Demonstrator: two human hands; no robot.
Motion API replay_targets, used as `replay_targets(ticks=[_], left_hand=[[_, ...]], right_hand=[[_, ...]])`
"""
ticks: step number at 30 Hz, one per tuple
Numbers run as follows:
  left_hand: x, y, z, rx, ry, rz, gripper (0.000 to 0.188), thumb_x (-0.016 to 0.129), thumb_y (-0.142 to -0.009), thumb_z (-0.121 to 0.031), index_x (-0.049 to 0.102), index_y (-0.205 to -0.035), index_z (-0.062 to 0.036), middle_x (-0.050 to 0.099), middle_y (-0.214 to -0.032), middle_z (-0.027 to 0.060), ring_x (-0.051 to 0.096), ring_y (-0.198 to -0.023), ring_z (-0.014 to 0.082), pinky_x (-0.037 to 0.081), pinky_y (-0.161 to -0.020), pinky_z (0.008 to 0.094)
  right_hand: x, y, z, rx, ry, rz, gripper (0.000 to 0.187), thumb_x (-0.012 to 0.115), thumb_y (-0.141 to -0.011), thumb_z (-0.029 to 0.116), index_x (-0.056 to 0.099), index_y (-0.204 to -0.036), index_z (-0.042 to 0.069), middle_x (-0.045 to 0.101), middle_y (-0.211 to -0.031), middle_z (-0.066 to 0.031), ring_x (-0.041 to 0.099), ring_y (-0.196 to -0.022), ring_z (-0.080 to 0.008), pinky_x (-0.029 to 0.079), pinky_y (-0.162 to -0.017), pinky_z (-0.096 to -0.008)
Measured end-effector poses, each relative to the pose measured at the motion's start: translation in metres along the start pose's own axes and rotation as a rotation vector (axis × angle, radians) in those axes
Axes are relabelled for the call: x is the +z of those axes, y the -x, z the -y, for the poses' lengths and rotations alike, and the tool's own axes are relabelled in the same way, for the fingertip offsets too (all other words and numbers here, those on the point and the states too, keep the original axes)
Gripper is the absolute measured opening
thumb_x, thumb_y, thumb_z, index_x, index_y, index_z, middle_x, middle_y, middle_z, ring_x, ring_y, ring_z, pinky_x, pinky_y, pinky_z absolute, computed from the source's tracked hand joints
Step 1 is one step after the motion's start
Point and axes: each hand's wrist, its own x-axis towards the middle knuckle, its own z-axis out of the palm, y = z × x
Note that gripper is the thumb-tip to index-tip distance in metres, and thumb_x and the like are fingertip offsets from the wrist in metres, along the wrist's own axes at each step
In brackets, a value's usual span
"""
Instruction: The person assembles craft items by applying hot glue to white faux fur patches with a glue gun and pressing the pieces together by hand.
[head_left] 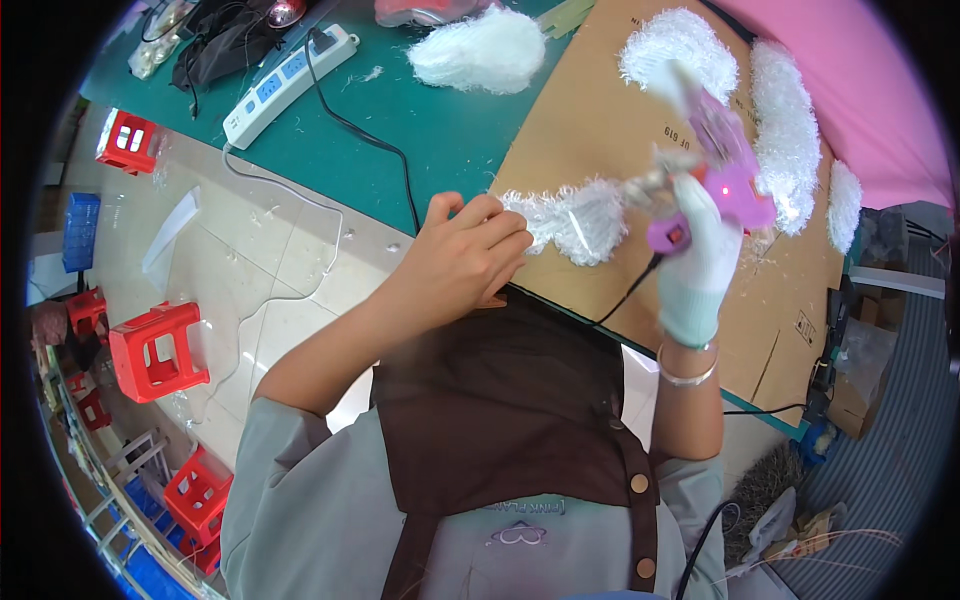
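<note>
My bare left hand [468, 250] is closed, pinching the left end of a white fluffy piece [592, 226] at the near edge of a cardboard sheet [575, 110]. My right hand [692, 255], in a white glove, grips a purple hot glue gun [738, 185] with a black cord. The gun is held over the cardboard, right of the fluffy piece, its nozzle blurred and pointing away from me. Beyond it lies a rounded white fluffy piece [680, 45]. A long white fluffy strip [783, 140] and a smaller one [844, 207] lie to the right.
A white power strip [290, 88] with a black cable lies on the green tabletop [370, 165], near a black bag [225, 45]. Another white fluffy piece [478, 52] is at the back. Pink fabric [880, 90] covers the far right. Red stools [160, 350] stand on the floor at left.
</note>
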Motion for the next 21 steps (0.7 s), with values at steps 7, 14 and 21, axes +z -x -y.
replay_targets(ticks=[7,14,21], left_hand=[[0.003,-0.045,0.023,0.202,0.067,-0.003,0.019,0.072,-0.086,-0.014,0.066,-0.104,-0.0132,0.060,-0.113,0.0028,0.055,-0.112,0.0218,0.038,-0.095,0.0421],[0.019,-0.067,0.008,-0.114,-0.006,-0.184,0.023,0.068,-0.086,-0.012,0.064,-0.108,-0.0100,0.059,-0.117,0.0051,0.052,-0.114,0.0247,0.038,-0.094,0.0427],[0.026,-0.045,-0.077,0.240,-0.015,0.158,0.038,0.071,-0.091,-0.037,0.062,-0.117,-0.0113,0.058,-0.116,0.0022,0.051,-0.117,0.0199,0.039,-0.095,0.0443]], right_hand=[[-0.046,-0.032,-0.020,0.246,0.402,0.353,0.036,0.064,-0.095,0.027,0.063,-0.117,-0.002,0.067,-0.107,-0.0115,0.067,-0.100,-0.0211,0.055,-0.092,-0.0368],[-0.060,0.078,-0.001,0.233,-0.026,0.046,0.032,0.059,-0.096,0.021,0.059,-0.118,-0.003,0.059,-0.119,-0.0171,0.066,-0.105,-0.0271,0.056,-0.097,-0.0513],[-0.081,0.080,0.008,0.235,0.062,-0.157,0.032,0.060,-0.096,0.020,0.058,-0.116,-0.004,0.061,-0.086,-0.0086,0.058,-0.071,-0.0160,0.051,-0.068,-0.0330]])
